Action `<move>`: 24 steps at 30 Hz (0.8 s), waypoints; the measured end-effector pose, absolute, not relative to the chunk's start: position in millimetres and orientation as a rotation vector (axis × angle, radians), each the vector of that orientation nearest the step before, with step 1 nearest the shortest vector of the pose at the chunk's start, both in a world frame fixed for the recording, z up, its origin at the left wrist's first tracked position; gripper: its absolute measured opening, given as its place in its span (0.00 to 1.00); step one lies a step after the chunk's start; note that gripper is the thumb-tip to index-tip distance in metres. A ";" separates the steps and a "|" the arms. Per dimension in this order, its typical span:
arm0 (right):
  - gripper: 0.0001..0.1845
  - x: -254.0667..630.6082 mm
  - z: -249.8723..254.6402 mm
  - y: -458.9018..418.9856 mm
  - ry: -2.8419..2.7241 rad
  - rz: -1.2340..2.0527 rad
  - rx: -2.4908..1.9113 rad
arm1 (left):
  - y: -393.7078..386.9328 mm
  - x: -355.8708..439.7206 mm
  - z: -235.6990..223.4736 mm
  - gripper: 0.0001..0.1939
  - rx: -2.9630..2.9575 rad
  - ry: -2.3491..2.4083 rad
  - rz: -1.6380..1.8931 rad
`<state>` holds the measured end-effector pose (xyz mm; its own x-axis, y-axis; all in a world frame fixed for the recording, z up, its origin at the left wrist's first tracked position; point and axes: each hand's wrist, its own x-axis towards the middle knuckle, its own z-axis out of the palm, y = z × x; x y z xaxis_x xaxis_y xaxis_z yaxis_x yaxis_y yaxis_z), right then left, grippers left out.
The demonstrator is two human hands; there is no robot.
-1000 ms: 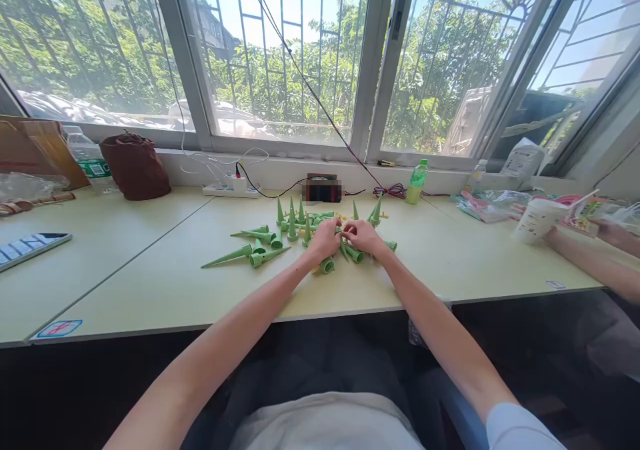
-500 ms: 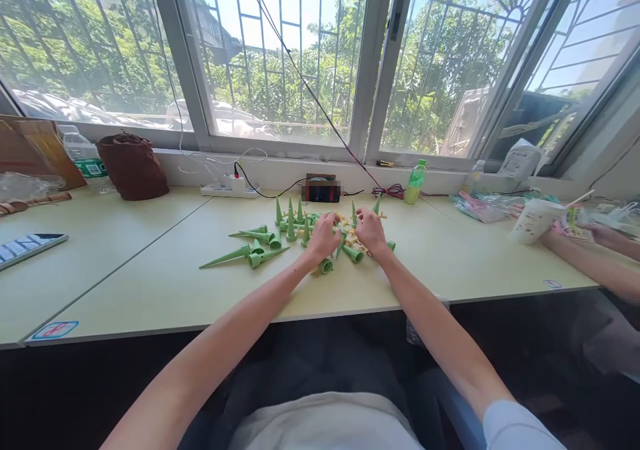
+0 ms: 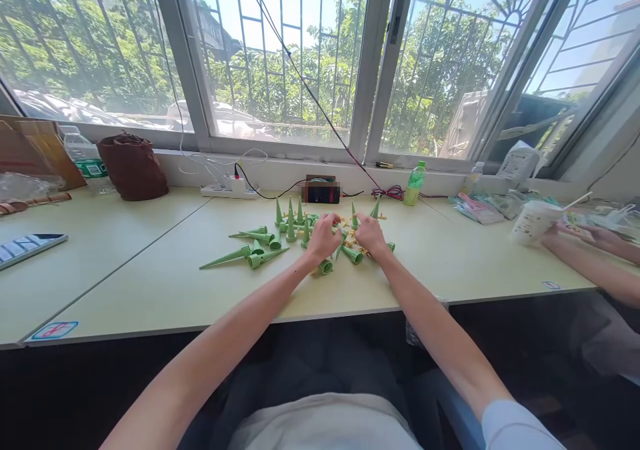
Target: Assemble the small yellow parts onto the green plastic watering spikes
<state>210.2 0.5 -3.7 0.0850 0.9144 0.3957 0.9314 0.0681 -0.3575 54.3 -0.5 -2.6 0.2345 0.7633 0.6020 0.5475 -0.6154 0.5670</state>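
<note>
Green spikes (image 3: 291,223), scattered on the pale table (image 3: 175,283), around and between both bare hands. At the left end of the pile, well apart from the left hand (image 3: 325,238): long ones lying on their sides, a few touching. Next, nearer to the left hand: a little bunch standing up, points to the sky. Left hand: fingers curled in, with a tilted spike just beside; cannot tell if gripping. Below the gap between the hands: one spike lying down, round hollow end facing out. Right hand (image 3: 371,233): fingers bent, close to small yellow pieces (image 3: 383,217); cannot tell if holding one. Just beyond the right hand: two more spikes pointing up. Right of the right wrist: another, partly hidden.

Now for shapes and stuff, left to right. Flat, shiny phone (image 3: 33,250). Clear plastic bottle (image 3: 93,163) with a green label. Soft, wrinkly brown bag (image 3: 133,168), bunched at the top. Spikes like skinny cones, plastic-looking, with wide rims. Smooth table top. Green-capped bottle (image 3: 415,185). White cup (image 3: 533,223) with a straw, near another person's arm (image 3: 580,260).
</note>
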 end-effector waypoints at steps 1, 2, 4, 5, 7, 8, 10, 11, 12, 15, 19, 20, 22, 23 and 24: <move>0.30 210.5 -4.6 1.5 -1.837 -0.032 -1.838 | -0.3 54.3 -2.8 0.07 2.264 1.229 1.328; 0.31 210.8 -5.7 2.7 -1.858 -0.019 -1.842 | -0.1 54.3 -3.0 0.07 2.259 1.224 1.332; 0.33 211.9 -8.2 5.9 -1.902 0.018 -1.848 | 0.2 54.3 -3.4 0.07 2.255 1.217 1.333; 0.33 212.5 -9.5 7.6 -1.926 0.032 -1.848 | 0.2 54.3 -3.4 0.07 2.256 1.214 1.331; 0.34 213.9 -11.9 11.1 -1.968 0.041 -1.847 | 0.0 54.3 -3.2 0.06 2.259 1.210 1.325; 0.34 214.6 -12.9 12.6 -1.983 0.045 -1.852 | -0.2 54.3 -2.9 0.06 2.261 1.209 1.323; 0.34 215.8 -14.5 15.1 -2.011 0.051 -1.861 | -0.8 54.4 -2.2 0.06 2.265 1.213 1.324; 0.33 216.2 -15.1 15.9 -2.022 0.052 -1.865 | -1.1 54.4 -1.8 0.06 2.267 1.217 1.326; 0.32 216.6 -15.6 16.6 -2.030 0.051 -1.868 | -1.4 54.4 -1.5 0.06 2.268 1.220 1.327; 0.29 216.8 -16.2 17.1 -2.033 0.043 -1.880 | -2.4 54.3 -0.7 0.06 2.255 1.226 1.326; 0.29 215.0 -14.1 13.9 -1.994 0.033 -1.853 | -2.9 53.6 -0.2 0.08 2.212 1.262 1.348; 0.29 213.9 -12.8 12.4 -1.972 0.021 -1.836 | -2.5 53.4 -0.3 0.09 2.201 1.272 1.376; 0.27 210.6 -9.5 8.7 -1.907 -0.034 -1.800 | -0.8 53.1 -0.9 0.12 2.171 1.282 1.449; 0.25 208.4 -7.9 6.9 -1.867 -0.073 -1.782 | 0.3 53.0 -1.4 0.13 2.154 1.282 1.483; 0.22 206.0 -6.5 5.4 -1.840 -0.104 -1.759 | 1.6 52.9 -1.9 0.15 2.136 1.283 1.511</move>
<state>206.0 5.4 -6.5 0.0431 0.8889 0.4560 0.9347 0.1253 -0.3327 52.9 1.6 -1.9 0.0867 0.7541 0.6511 0.5199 -0.5917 0.6161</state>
